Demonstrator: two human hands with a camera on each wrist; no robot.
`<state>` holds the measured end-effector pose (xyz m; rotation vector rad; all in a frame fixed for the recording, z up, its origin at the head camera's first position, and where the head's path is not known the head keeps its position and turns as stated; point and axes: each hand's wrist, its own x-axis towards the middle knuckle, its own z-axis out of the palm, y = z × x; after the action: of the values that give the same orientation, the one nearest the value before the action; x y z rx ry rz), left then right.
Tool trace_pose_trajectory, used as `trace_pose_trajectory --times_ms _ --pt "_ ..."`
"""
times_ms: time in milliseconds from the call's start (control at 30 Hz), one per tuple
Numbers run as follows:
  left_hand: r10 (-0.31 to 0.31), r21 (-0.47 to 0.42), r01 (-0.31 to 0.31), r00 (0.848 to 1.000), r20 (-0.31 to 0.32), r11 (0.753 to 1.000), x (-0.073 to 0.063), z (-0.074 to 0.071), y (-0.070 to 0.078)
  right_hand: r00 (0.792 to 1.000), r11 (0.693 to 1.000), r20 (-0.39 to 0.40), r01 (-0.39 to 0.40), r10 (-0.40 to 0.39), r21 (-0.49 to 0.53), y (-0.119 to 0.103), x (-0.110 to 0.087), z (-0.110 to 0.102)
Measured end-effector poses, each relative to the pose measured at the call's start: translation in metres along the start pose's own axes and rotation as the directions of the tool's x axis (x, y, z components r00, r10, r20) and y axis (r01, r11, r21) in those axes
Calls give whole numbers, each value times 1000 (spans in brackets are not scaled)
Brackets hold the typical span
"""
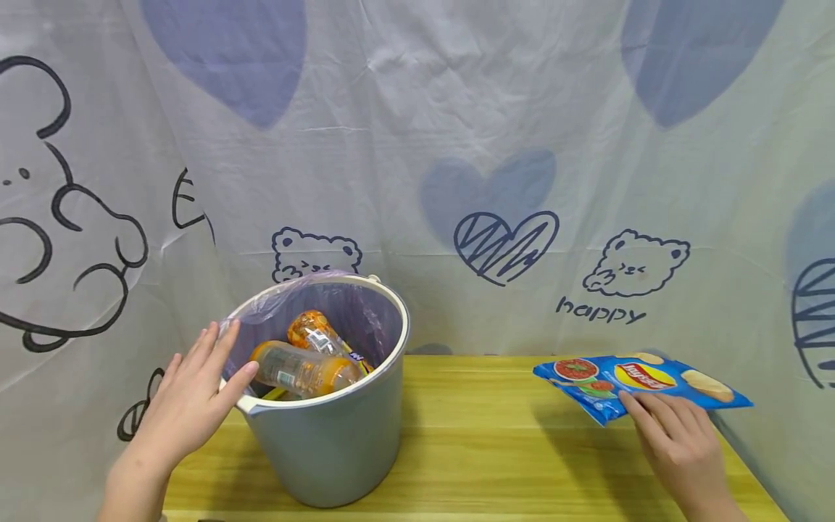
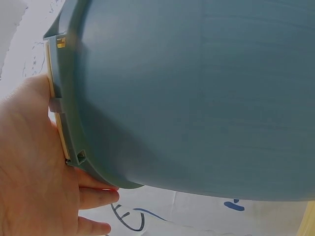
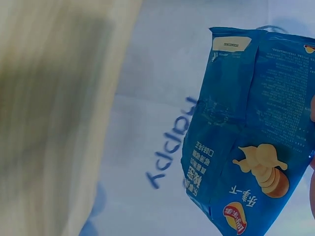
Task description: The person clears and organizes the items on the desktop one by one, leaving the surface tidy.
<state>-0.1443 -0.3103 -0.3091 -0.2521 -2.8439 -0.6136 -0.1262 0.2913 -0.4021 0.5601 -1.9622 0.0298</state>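
Note:
A blue Lay's chip bag (image 1: 642,380) is held above the table's right side by my right hand (image 1: 678,442), which pinches its near edge. In the right wrist view the bag's printed back (image 3: 246,128) faces the camera, with only bits of the fingers at the frame's edge. My left hand (image 1: 189,399) rests with fingers spread and straight at the left rim of a grey trash bin (image 1: 326,442). The left wrist view shows that hand (image 2: 39,167) along the bin's rim (image 2: 59,108). Inside the bin's purple liner lie a clear orange-capped bottle (image 1: 303,368) and another orange-labelled bottle (image 1: 320,330).
The bin stands on the left of a yellow wood-grain table (image 1: 476,435). A white cloth (image 1: 404,145) printed with hearts and bears hangs behind and at both sides. Bare tabletop lies between the bin and the chip bag.

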Motion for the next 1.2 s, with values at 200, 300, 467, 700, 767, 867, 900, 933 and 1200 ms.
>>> trace_pose_trajectory --times_ms 200,300,467,700,767,867,900,933,1200 --pt "4 0 -4 1000 -11 1000 -1 -1 1 997 999 -81 14 -10 45 -13 22 -5" --pt "6 3 -6 1000 -13 1000 -1 -1 1 988 997 -153 27 -15 74 -18 33 -4" --pt "9 -4 -9 1000 -14 1000 -1 -1 0 952 991 -304 60 -22 118 -27 52 0" --pt "22 -3 -22 999 -40 1000 -1 1 0 897 982 -441 47 40 185 -44 72 8" --pt "20 -2 -20 999 -41 1000 -2 1 -1 883 976 -466 43 62 212 -50 76 12" --pt "15 -2 -15 999 -34 1000 -1 1 -2 856 968 -509 42 94 249 -59 83 18" --pt "14 -1 -14 999 -32 1000 -1 2 -2 845 965 -526 44 103 260 -62 85 19" --pt "14 -1 -14 999 -33 1000 -1 2 -2 835 962 -539 45 111 268 -64 86 21" --pt "16 -2 -16 999 -38 1000 0 3 -2 792 942 -592 67 151 330 -81 100 31"
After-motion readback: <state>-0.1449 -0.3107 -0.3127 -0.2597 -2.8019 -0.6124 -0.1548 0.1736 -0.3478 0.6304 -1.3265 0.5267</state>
